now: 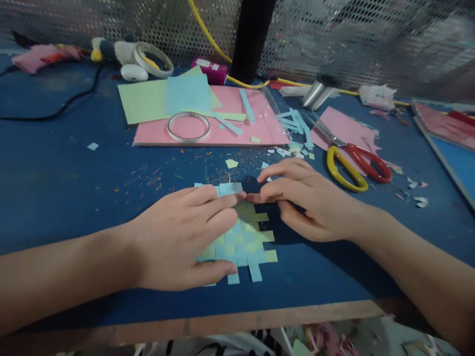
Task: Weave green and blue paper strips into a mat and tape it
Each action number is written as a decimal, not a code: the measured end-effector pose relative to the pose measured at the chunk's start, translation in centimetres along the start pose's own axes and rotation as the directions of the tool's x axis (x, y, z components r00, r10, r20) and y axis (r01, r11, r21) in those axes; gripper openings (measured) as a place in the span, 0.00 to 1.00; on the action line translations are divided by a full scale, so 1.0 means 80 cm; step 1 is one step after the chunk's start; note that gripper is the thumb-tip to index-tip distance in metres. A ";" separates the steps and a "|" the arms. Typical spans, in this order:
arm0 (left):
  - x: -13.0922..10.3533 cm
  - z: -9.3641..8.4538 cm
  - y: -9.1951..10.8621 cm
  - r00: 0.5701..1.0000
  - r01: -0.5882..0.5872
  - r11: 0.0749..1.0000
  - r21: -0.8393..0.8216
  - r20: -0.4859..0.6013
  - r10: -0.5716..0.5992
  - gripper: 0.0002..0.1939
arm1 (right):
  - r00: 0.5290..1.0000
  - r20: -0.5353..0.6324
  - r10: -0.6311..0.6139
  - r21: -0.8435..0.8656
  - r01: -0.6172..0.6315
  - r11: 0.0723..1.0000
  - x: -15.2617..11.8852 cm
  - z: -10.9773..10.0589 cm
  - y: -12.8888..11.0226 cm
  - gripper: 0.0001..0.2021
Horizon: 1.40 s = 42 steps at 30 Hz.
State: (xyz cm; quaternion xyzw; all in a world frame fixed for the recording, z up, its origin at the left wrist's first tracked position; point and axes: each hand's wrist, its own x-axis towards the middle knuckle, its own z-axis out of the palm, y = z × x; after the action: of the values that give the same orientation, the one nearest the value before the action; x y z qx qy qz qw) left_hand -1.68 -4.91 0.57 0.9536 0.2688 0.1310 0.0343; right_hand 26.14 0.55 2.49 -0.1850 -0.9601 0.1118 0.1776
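The person's left hand (181, 237) and right hand (308, 200) are bare, with no gloves, rings or watch showing. Both forearms are uncovered up to the frame edge, no sleeve in sight. The fingers (218, 198) have short, plain nails.

Scissors (354, 160), a tape ring (188, 126) and pink paper (237, 129) lie behind.

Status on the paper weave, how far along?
Done: most of the woven mat shows blue and green strips interlaced in a checker. In hand: the left hand presses it flat while the right hand works a strip at the top edge. Left: strip ends stick out untrimmed; spare blue strips and scissors lie beyond.
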 end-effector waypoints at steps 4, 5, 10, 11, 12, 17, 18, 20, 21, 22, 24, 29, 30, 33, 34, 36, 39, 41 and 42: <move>0.000 0.001 -0.003 1.000 -0.008 1.000 -0.011 -0.008 0.008 0.23 | 0.987 -0.071 0.142 0.168 -0.128 0.977 0.000 0.003 0.004 0.16; 0.000 0.001 -0.003 1.000 -0.009 1.000 -0.016 -0.007 0.008 0.24 | 0.981 -0.080 0.175 0.189 -0.157 0.969 0.000 0.004 0.005 0.15; -0.002 0.004 -0.002 1.000 -0.012 1.000 -0.020 -0.021 0.012 0.28 | 0.991 -0.058 0.120 0.059 -0.117 0.991 0.001 0.011 0.010 0.16; -0.003 0.004 -0.001 0.999 -0.017 1.000 -0.012 -0.028 0.017 0.28 | 0.991 -0.076 0.112 0.045 -0.108 0.993 0.002 0.013 0.011 0.14; -0.004 0.005 -0.001 0.999 -0.022 1.000 -0.003 -0.029 0.022 0.29 | 0.989 -0.100 0.112 0.042 -0.108 0.993 0.003 0.015 0.012 0.11; -0.001 0.001 -0.003 0.999 -0.037 0.999 -0.009 0.004 0.037 0.26 | 0.973 -0.180 0.142 0.066 -0.132 0.989 0.012 0.022 0.010 0.05; -0.001 0.000 -0.003 0.999 -0.037 0.999 -0.015 0.009 0.037 0.25 | 0.970 -0.186 0.157 0.068 -0.147 0.987 0.014 0.023 0.010 0.05; 0.000 0.000 -0.004 0.999 -0.042 0.999 -0.022 0.013 0.042 0.24 | 0.962 -0.190 0.196 0.069 -0.186 0.980 0.015 0.025 0.010 0.07; -0.001 0.001 -0.003 0.999 -0.049 0.999 -0.023 0.009 0.049 0.24 | 0.959 -0.187 0.212 0.070 -0.203 0.977 0.015 0.026 0.010 0.09; -0.001 0.001 -0.003 0.998 -0.056 0.998 -0.024 0.005 0.057 0.24 | 0.957 -0.181 0.225 0.071 -0.215 0.974 0.015 0.027 0.011 0.11; -0.001 0.003 -0.001 0.998 -0.063 0.997 -0.053 -0.012 0.062 0.23 | 0.958 -0.168 0.233 0.069 -0.224 0.972 0.015 0.029 0.012 0.13; 0.003 -0.010 -0.021 0.962 0.122 0.980 -0.155 -0.225 -0.155 0.13 | 0.955 -0.156 0.254 0.078 -0.244 0.967 0.015 0.025 0.008 0.13; 0.003 -0.014 -0.033 0.937 0.191 0.974 -0.120 -0.274 -0.217 0.14 | 0.949 -0.144 0.282 0.097 -0.270 0.958 0.015 0.023 0.006 0.13; 0.001 -0.023 -0.083 0.881 0.359 0.932 0.050 -0.348 -0.321 0.20 | 0.930 -0.128 0.344 0.128 -0.329 0.936 0.013 0.016 0.000 0.14; -0.001 -0.023 -0.102 0.888 0.381 0.921 0.083 -0.311 -0.339 0.21 | 0.929 -0.144 0.340 0.117 -0.325 0.938 0.012 0.015 -0.002 0.14; -0.004 -0.020 -0.132 0.904 0.367 0.928 0.066 -0.261 -0.338 0.22 | 0.935 -0.191 0.298 0.066 -0.290 0.955 0.011 0.013 -0.004 0.12; -0.003 -0.017 -0.149 0.933 0.306 0.952 0.024 -0.206 -0.294 0.19 | 0.943 -0.261 0.208 -0.026 -0.222 0.975 0.017 0.009 -0.005 0.08; 0.004 -0.019 -0.138 0.920 0.320 0.947 -0.010 -0.237 -0.313 0.18 | 0.942 -0.301 0.149 -0.059 -0.174 0.983 0.028 0.003 -0.007 0.07; 0.009 -0.022 -0.127 0.905 0.340 0.940 -0.033 -0.262 -0.336 0.17 | 0.939 -0.322 0.120 -0.073 -0.152 0.986 0.036 0.000 -0.008 0.07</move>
State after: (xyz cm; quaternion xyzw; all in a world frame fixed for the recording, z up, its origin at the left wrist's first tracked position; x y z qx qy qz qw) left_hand -6.69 4.16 1.02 0.8668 0.4330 0.2469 0.0139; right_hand 23.47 1.10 3.52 -0.2748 -0.9082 0.0461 0.3121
